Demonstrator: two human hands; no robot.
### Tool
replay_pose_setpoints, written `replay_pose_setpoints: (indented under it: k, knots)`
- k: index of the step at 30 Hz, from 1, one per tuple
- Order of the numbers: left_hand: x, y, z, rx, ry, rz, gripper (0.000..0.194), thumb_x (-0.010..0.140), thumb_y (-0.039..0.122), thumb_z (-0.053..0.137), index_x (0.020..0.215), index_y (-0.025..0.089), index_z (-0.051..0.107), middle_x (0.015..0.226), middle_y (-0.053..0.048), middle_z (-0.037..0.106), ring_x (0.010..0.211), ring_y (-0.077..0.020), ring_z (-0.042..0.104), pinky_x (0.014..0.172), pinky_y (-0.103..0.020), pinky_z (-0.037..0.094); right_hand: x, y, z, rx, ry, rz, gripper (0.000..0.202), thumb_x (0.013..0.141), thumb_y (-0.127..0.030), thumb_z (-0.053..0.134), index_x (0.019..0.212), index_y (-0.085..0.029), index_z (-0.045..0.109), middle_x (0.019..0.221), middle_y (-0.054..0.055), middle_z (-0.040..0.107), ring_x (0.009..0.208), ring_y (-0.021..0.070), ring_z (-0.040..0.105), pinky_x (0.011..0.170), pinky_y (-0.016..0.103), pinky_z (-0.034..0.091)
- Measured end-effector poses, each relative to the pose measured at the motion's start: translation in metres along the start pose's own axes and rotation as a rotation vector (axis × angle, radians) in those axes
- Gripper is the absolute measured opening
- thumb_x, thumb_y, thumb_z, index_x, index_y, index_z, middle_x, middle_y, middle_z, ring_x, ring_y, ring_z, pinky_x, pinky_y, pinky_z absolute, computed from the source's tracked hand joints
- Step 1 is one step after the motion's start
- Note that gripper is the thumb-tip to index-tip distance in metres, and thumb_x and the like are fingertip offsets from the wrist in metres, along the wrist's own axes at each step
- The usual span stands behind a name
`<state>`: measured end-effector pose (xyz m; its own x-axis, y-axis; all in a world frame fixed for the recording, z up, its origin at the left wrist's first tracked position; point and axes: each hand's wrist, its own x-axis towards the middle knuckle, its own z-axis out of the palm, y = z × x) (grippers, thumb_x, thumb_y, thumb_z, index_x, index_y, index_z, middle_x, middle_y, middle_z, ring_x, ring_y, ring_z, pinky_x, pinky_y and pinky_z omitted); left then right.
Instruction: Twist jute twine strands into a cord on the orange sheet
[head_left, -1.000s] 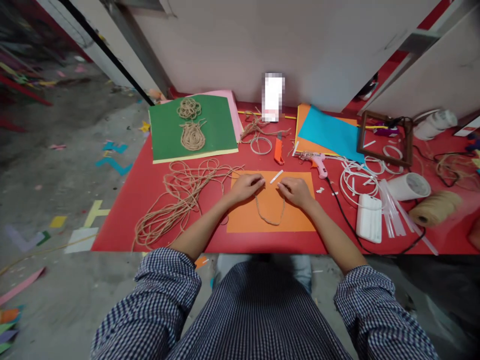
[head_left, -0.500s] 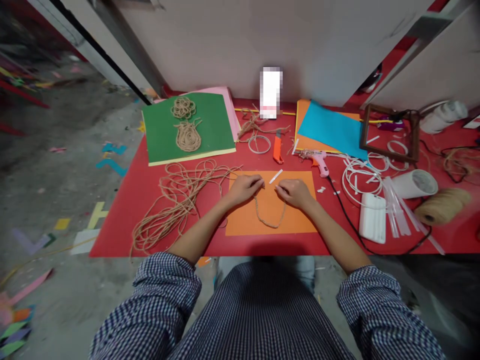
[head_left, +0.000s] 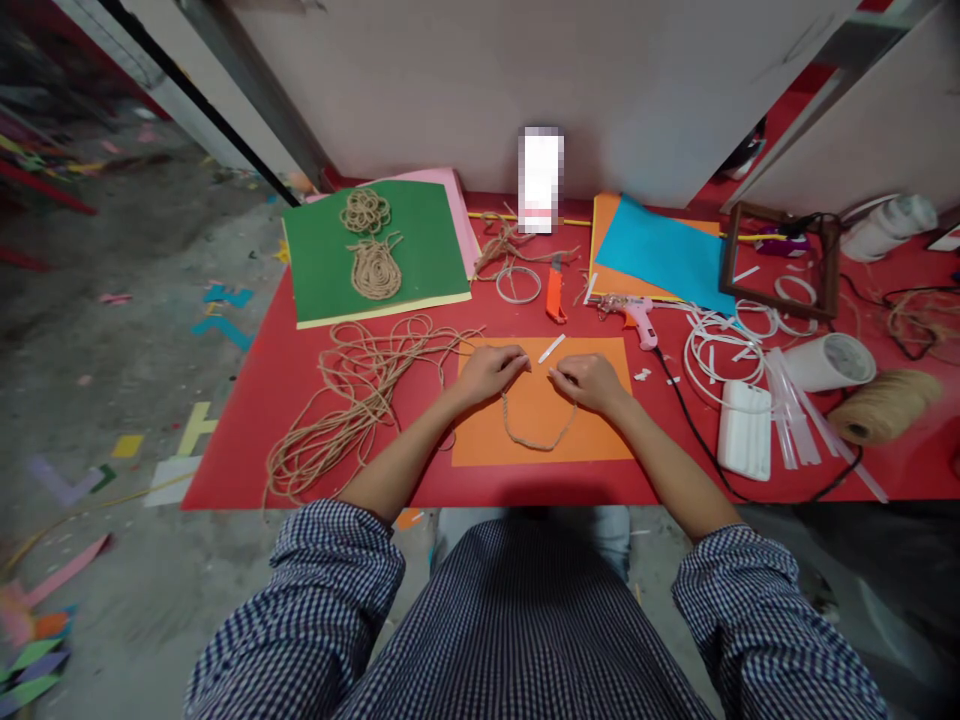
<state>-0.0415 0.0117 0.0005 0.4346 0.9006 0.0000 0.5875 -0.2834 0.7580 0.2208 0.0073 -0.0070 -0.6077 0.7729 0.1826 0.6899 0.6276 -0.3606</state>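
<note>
Over an orange sheet (head_left: pixel 480 440), my left hand (head_left: pixel 491 372) and my right hand (head_left: pixel 589 382) each pinch one side of a twisted jute cord (head_left: pixel 536 447). The cord hangs between them in a U-shaped loop toward me. Its ends are hidden by my closed fingers. A small white strip (head_left: pixel 552 348) lies just beyond the gap between my hands. To the left, a loose tangle of jute twine (head_left: pixel 352 400) spreads on the red table, one strand running toward my left hand.
A green sheet (head_left: pixel 431 230) at the back left bears a jute rosette (head_left: pixel 365 212) and a jute coil (head_left: pixel 376 270). Behind my hands lie an orange cutter (head_left: pixel 555 290) and a pink glue gun (head_left: pixel 640 320). Rightward are a white power strip (head_left: pixel 745 430), a twine spool (head_left: pixel 885 405) and a wooden frame (head_left: pixel 829 265).
The cord's loop has become wider and a little flatter at the bottom. Both hands stay in nearly the same place, still pinching it. The whole view has shifted slightly.
</note>
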Motion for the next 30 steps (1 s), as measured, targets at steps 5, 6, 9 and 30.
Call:
replay_pose_setpoints:
  k: [5,6,9,30]
  knots:
    - [-0.0006,-0.0002,0.0011,0.016,0.011,0.008,0.044,0.106,0.044,0.043,0.103,0.019,0.079,0.069,-0.003,0.07,0.066,-0.0175,0.062,0.065,-0.028,0.04,-0.0003,-0.0003,0.0009,0.002,0.017,0.002,0.042,0.107,-0.039,0.047,0.074,-0.02,0.064,0.074,0.006,0.07,0.071,0.0183,0.058,0.065,0.034,0.023]
    - [-0.0008,-0.0004,0.0015,0.018,0.014,0.008,0.044,0.106,0.044,0.043,0.103,0.019,0.079,0.068,-0.003,0.07,0.066,-0.0174,0.062,0.065,-0.028,0.04,-0.0004,-0.0002,0.0011,0.0,0.02,0.002,0.042,0.108,-0.039,0.047,0.074,-0.02,0.064,0.075,0.006,0.07,0.071,0.0183,0.058,0.065,0.034,0.023]
    - [-0.0013,-0.0005,0.0025,0.016,0.023,0.009,0.043,0.105,0.044,0.044,0.102,0.019,0.079,0.067,-0.002,0.069,0.064,-0.0172,0.061,0.065,-0.028,0.039,-0.0003,0.0002,0.0017,-0.012,0.021,-0.002,0.042,0.108,-0.039,0.046,0.075,-0.02,0.065,0.075,0.006,0.07,0.071,0.0184,0.059,0.065,0.034,0.023]
    - [-0.0019,0.0001,0.0018,0.028,0.027,0.039,0.041,0.105,0.044,0.046,0.1,0.019,0.078,0.072,-0.004,0.071,0.068,-0.0181,0.063,0.067,-0.029,0.039,0.0026,-0.0035,-0.005,0.007,0.036,0.023,0.041,0.107,-0.043,0.047,0.083,-0.02,0.069,0.087,0.01,0.07,0.083,0.023,0.06,0.072,0.036,0.035]
